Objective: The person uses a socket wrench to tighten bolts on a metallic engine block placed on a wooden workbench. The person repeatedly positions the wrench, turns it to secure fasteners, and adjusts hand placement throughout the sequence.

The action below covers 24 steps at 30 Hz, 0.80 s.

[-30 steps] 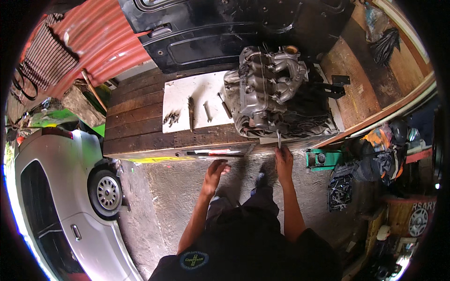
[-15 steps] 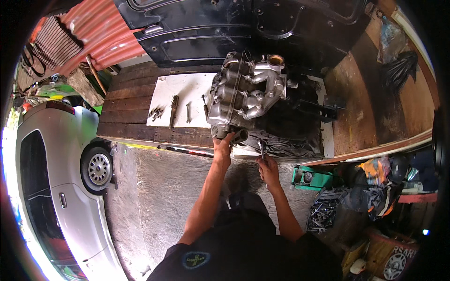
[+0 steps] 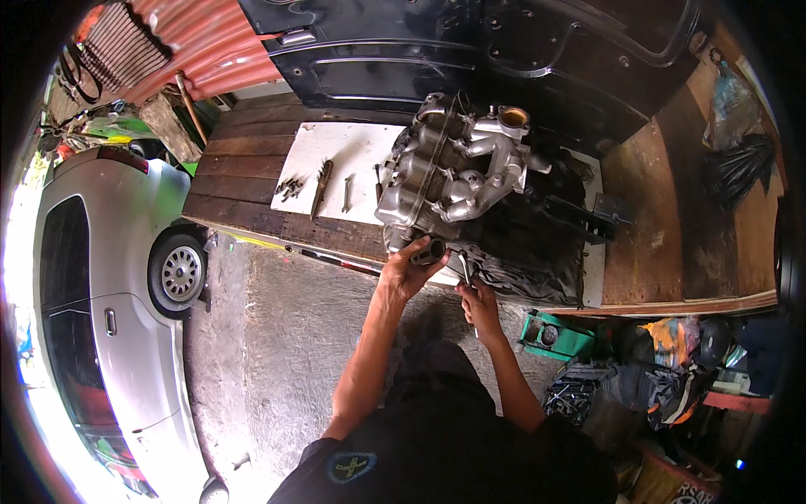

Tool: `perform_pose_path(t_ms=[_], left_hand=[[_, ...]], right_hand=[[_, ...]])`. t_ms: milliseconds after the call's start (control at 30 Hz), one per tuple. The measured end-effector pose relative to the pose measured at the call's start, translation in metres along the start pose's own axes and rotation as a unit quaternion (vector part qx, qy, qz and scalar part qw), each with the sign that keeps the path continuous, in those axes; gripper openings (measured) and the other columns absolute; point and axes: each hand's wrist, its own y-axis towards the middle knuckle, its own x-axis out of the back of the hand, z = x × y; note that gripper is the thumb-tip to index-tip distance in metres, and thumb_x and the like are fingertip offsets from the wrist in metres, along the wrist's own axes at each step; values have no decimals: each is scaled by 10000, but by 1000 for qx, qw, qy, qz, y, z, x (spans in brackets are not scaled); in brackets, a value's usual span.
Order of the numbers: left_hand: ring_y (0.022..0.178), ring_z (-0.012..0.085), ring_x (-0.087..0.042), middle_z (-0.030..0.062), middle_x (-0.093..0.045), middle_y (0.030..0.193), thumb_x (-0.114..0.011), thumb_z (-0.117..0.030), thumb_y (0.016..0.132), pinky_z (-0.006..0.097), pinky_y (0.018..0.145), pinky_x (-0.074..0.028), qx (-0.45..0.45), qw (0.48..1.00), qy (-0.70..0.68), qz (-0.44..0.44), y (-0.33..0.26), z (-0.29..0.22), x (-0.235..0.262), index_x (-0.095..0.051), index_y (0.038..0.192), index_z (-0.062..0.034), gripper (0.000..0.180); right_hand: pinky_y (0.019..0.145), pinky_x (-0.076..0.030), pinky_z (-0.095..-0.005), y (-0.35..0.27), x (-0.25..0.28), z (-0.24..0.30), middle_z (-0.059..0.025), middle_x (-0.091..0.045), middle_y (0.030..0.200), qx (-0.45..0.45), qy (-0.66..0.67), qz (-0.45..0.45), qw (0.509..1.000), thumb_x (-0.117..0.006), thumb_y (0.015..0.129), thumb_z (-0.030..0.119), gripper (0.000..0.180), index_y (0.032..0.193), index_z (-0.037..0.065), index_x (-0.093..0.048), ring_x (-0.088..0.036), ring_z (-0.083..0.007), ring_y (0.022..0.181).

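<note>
A grey metal engine part with a branched, silvery manifold rests on the bench before me. At its near end my left hand has its fingers wrapped round a dark, hollow pipe end. My right hand grips a shiny wrench, with the tool's upper end pointing at the bench edge, just right of the pipe end. Left of the engine part, a white board carries another small wrench, a long rusty tool and a cluster of small metal pieces.
Dark cloth covers the bench right of the engine part. A black panel stands behind. A green jack and a tray of tools are on the floor to the right. A silver car is parked on the left.
The view has shifted, so the bench appears farther right. My left hand has come up around the pipe end. The wrench in my right hand has moved closer to my left hand.
</note>
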Motion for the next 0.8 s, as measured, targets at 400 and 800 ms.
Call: perform_pose_path(t_ms=[400,800], left_hand=[[1007,287,-580,135,-608,1029,-636,-10,821,505,912,-516,-29,998,-49,40,0,8,9,-581,976,-14,164],[915,298,-584,108,-570,1083,-569,-257,887,502,757,-534,-65,958,261,-95,-13,-6,19,-516,1130,-70,311]], right_hand=[[399,-252,-227,-13,14,17,45,-442,577,-16,-17,-9,1000,-579,918,251,202,939,53,-613,-351,-37,441],[411,-267,-207,21,-9,14,19,-490,602,14,-129,-29,991,-632,867,403,350,964,69,-591,-376,-40,480]])
